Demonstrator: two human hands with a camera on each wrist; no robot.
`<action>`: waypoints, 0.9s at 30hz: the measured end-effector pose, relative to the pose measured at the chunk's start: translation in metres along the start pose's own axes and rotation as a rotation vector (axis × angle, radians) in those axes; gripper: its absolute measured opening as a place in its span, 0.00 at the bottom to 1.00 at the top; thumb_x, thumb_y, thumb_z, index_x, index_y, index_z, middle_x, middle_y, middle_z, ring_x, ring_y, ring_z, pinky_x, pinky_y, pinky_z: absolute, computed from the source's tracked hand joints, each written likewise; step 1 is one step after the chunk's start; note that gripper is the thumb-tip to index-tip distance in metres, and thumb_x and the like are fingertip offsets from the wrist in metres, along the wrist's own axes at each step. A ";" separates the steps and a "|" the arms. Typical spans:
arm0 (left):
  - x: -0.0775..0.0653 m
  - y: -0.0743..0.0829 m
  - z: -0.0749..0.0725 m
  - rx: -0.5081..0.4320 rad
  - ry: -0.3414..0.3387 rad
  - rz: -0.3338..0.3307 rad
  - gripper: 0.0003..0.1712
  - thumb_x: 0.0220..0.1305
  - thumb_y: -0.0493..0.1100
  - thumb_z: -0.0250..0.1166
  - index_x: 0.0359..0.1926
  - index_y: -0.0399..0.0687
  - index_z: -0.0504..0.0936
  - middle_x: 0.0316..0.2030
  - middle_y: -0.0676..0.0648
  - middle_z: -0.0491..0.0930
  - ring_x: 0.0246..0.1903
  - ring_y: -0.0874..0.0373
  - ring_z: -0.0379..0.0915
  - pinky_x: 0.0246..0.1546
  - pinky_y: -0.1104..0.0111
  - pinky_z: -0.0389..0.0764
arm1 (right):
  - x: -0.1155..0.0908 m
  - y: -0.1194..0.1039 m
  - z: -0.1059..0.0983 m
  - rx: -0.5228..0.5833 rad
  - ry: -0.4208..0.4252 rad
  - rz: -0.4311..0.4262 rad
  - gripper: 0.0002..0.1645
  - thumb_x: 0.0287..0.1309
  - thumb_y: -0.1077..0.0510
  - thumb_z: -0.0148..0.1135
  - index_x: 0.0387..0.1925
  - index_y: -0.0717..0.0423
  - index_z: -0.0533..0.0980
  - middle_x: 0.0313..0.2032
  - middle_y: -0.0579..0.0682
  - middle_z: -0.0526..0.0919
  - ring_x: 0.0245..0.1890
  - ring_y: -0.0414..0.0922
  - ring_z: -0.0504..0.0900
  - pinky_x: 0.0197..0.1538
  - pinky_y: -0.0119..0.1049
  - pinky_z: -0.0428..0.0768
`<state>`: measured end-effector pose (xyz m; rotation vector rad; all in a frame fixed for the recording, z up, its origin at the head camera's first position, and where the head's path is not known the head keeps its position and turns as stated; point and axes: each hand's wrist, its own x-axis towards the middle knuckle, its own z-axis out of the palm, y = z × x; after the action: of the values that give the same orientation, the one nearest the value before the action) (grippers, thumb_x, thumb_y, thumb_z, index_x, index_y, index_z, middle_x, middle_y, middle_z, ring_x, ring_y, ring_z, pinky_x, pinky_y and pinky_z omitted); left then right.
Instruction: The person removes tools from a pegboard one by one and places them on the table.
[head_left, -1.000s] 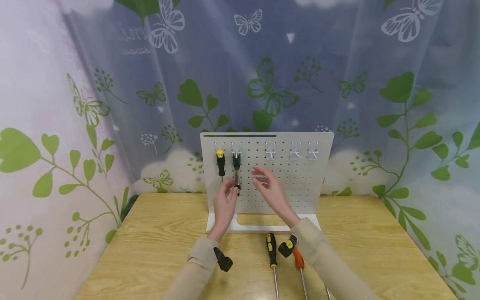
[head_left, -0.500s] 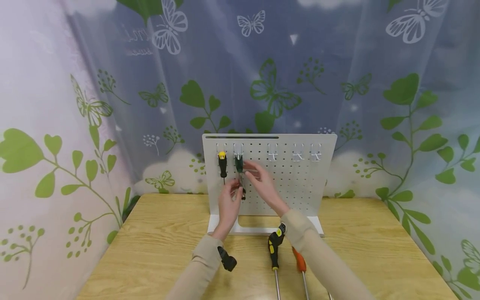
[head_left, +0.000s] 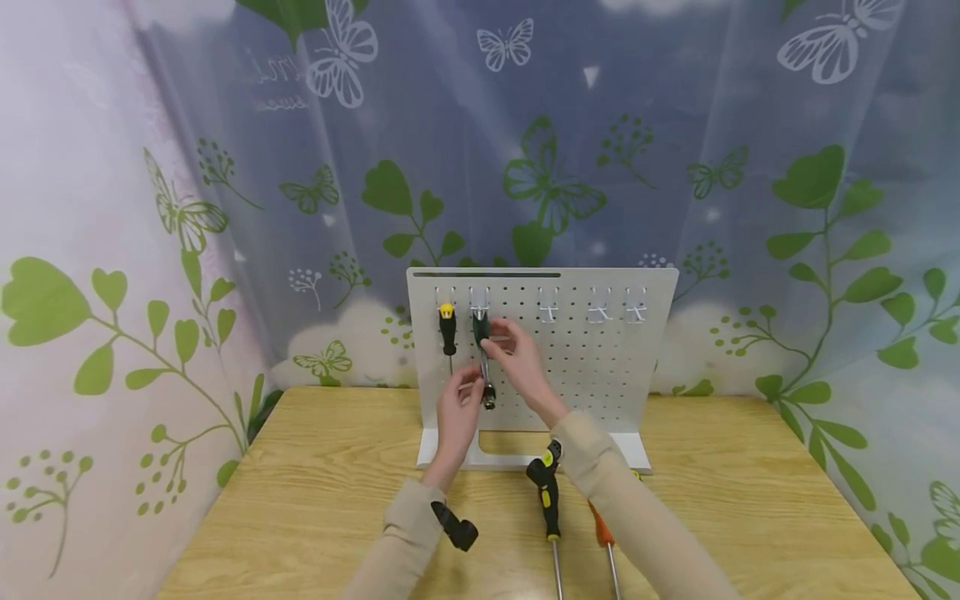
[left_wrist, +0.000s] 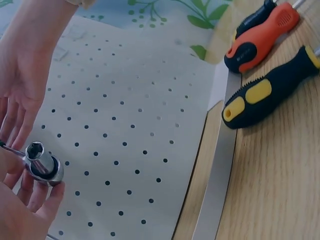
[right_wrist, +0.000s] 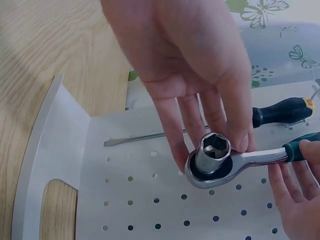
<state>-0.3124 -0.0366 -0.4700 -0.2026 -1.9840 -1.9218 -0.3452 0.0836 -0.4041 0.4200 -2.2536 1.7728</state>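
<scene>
"Where's the ratchet wrench [right_wrist: 262, 156]?"

"Just below the middle of the head view, before the white pegboard [head_left: 581, 387], socket [right_wrist: 213, 150] end low, green handle [head_left: 481, 330] up at the second hook [head_left: 480, 300] from the left."

"Who has it?"

"The left hand [head_left: 456, 408] pinches the socket end; the right hand [head_left: 523, 367] grips the handle between thumb and fingers. Whether the hook bears it, I can't tell."

"What else does the board hold?"

"A black screwdriver [head_left: 447, 335], yellow-ended, just left. Three more hooks [head_left: 600, 310] line its upper right."

"Anything cut off?"

"At lower centre, a yellow-and-black screwdriver [head_left: 551, 504] and an orange screwdriver [head_left: 603, 529] run off the bottom edge; the right sleeve [head_left: 630, 500] hides part of the orange one. The left wrist view's upper right shows another dark handle [left_wrist: 250, 24], partly hidden."

"Room?"

"The punched face continues rightward past the right hand; the wooden table [head_left: 322, 492] spreads to both sides, its back edge near the patterned curtain [head_left: 450, 108]."
</scene>
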 end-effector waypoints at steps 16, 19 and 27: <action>-0.016 0.005 -0.011 -0.066 -0.055 -0.105 0.16 0.73 0.40 0.63 0.55 0.34 0.81 0.51 0.37 0.80 0.50 0.44 0.82 0.50 0.67 0.85 | -0.009 -0.007 0.000 0.039 -0.013 -0.020 0.22 0.68 0.61 0.65 0.61 0.61 0.74 0.53 0.59 0.82 0.48 0.55 0.85 0.53 0.45 0.85; -0.020 0.012 -0.014 -0.071 -0.066 -0.115 0.16 0.72 0.41 0.63 0.55 0.34 0.81 0.50 0.37 0.80 0.50 0.46 0.82 0.49 0.67 0.85 | -0.013 -0.012 -0.001 0.052 -0.019 -0.026 0.22 0.68 0.61 0.65 0.61 0.62 0.74 0.53 0.60 0.83 0.47 0.55 0.85 0.52 0.43 0.86; -0.027 0.030 -0.019 -0.082 -0.079 -0.163 0.18 0.73 0.42 0.63 0.56 0.34 0.81 0.52 0.36 0.81 0.47 0.53 0.82 0.50 0.67 0.85 | -0.017 -0.021 -0.002 0.090 -0.017 -0.021 0.23 0.68 0.60 0.65 0.61 0.62 0.74 0.53 0.60 0.82 0.47 0.53 0.85 0.51 0.41 0.86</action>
<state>-0.2741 -0.0498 -0.4519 -0.1443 -2.0295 -2.1295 -0.3215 0.0826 -0.3913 0.4755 -2.1789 1.8718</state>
